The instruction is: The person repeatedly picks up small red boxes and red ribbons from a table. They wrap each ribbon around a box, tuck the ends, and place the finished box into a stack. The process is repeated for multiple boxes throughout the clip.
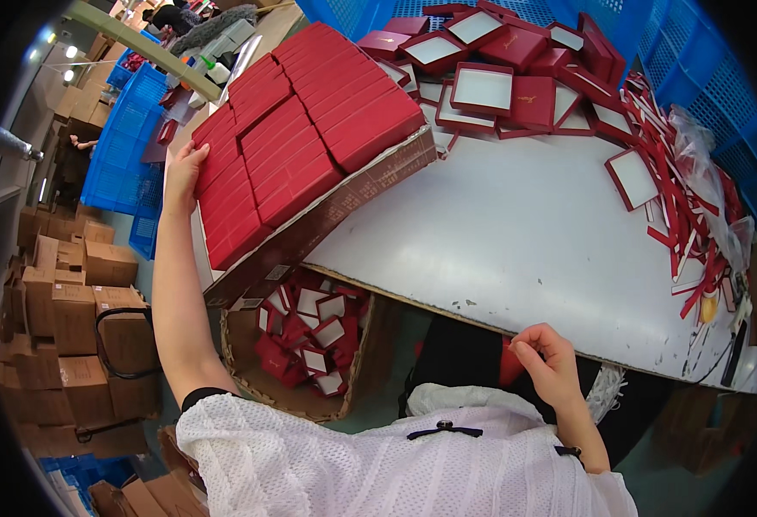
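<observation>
Red boxes (301,129) are touched at their left edge by the bent fingers of the nearer left hand (186,177), the packed block lying rightward, its long axis from near left to far right. By the right hand (548,362), fingers curled narrow, nothing visible is held. Too many to be counted, they are packed in one carton (344,196) beside one table (499,233).

Lamps (71,52) glow at upper left, brown cartons (75,320) stand stacked below, and a pale desk (516,224) lies rightward.
</observation>
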